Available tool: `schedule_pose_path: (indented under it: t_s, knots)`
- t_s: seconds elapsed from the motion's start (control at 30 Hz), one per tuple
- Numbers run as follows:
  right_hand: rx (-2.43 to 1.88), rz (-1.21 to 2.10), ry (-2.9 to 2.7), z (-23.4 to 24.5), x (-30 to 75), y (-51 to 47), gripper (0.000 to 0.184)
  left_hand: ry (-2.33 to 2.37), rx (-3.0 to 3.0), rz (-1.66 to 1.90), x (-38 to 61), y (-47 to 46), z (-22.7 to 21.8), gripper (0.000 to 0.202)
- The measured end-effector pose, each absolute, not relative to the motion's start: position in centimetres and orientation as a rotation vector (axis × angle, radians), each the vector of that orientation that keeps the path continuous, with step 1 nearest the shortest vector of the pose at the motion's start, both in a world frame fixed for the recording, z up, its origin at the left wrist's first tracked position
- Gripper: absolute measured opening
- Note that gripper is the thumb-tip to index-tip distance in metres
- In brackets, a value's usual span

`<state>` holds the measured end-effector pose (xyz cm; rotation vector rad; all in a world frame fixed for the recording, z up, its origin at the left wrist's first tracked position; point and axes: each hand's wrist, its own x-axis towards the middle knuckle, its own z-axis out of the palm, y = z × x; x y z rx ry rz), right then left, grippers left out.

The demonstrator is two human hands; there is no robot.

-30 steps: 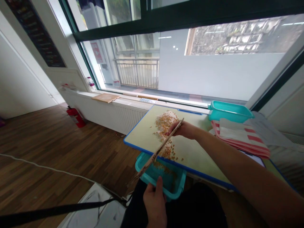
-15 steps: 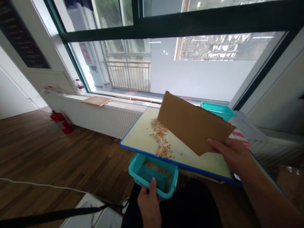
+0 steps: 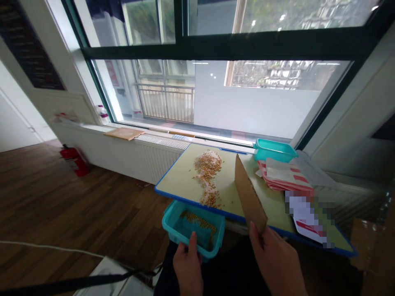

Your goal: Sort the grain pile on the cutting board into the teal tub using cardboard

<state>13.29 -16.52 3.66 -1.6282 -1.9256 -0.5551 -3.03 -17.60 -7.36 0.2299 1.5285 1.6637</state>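
Cardboard (image 3: 249, 196), a flat brown rectangular sheet, stands on edge right of centre, its near end pinched between the thumb and closed fingers of the right hand (image 3: 277, 259). At lower centre, the left hand (image 3: 189, 265) grips a turquoise rectangular plastic tub (image 3: 175, 236), thumb over the rim, other fingers curled and partly hidden. Small yellow kernels (image 3: 200, 220) lie inside. Mid-frame, a mixed yellow-and-white grain heap (image 3: 208, 163) rests on a pale-yellow, blue-edged table (image 3: 175, 176).
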Motion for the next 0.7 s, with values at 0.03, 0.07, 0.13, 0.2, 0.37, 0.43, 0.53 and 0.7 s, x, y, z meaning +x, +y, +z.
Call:
schedule_pose_path:
  t_s: [0.03,0.07,0.13,0.2,0.37,0.43,0.53,0.7]
  knots:
    - [-1.603,-0.551,-1.949,3.7,12.8,-16.6,0.053,1.525,0.221,1.670,-3.1,-17.5,-7.3,0.043]
    - [-1.579,-0.543,-1.975,3.7,12.4,-16.6,0.052,1.523,0.213,1.676,-3.1,-17.5,-7.2,0.043]
    - [-1.540,-0.517,-2.017,3.6,11.4,-16.8,0.051,1.523,0.212,1.676,-3.2,-17.4,-7.0,0.042]
    - [-1.531,-0.490,-2.016,3.6,10.6,-16.9,0.049,1.540,0.236,1.661,-3.3,-17.3,-7.0,0.042]
    - [-1.539,-0.409,-1.992,3.8,8.5,-17.3,0.046,1.599,0.300,1.629,-3.6,-17.3,-7.3,0.043]
    - [-1.494,-0.422,-2.005,3.9,7.8,-17.4,0.048,1.605,0.285,1.631,-3.6,-17.3,-7.3,0.044]
    - [-1.428,-0.448,-2.026,4.0,7.1,-17.6,0.051,1.562,0.243,1.672,-3.6,-17.3,-7.2,0.044]
    - [-1.383,-0.368,-2.052,4.1,6.2,-17.9,0.048,1.511,0.238,1.714,-3.6,-17.2,-7.0,0.043]
